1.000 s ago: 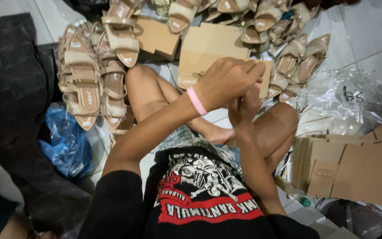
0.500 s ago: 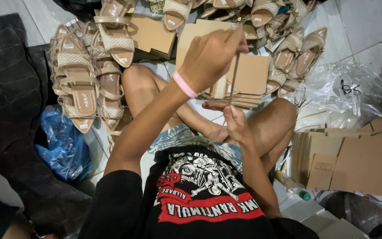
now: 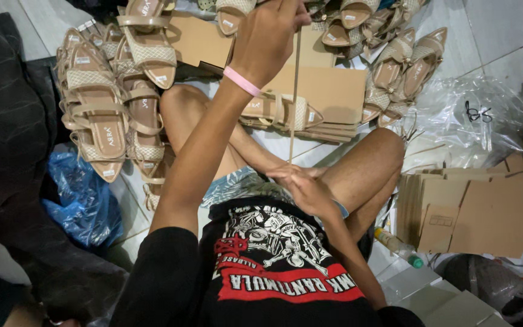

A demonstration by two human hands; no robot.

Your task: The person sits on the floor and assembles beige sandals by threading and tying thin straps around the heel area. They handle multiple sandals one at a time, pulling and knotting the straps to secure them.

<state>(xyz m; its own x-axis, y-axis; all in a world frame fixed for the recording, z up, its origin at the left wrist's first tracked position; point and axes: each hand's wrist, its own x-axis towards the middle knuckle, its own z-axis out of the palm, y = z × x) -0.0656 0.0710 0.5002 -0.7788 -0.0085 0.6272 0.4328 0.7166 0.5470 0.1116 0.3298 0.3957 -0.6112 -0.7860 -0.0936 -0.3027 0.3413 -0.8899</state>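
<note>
Flat brown cardboard sheets (image 3: pixel 328 91) lie ahead of my knees, one over another, with a sandal resting on their near edge. Another brown cardboard piece (image 3: pixel 198 39) sits further back left, partly under sandals. To my right, a stack of folded brown carton blanks (image 3: pixel 473 209) stands on edge and fans out. Beyond it, a crumpled clear plastic bag (image 3: pixel 461 118) with a dark marker scrawl. At left, a crumpled blue plastic bag (image 3: pixel 83 200) on the floor. Small white stickers (image 3: pixel 83 60) show on the insoles of several sandals.
</note>
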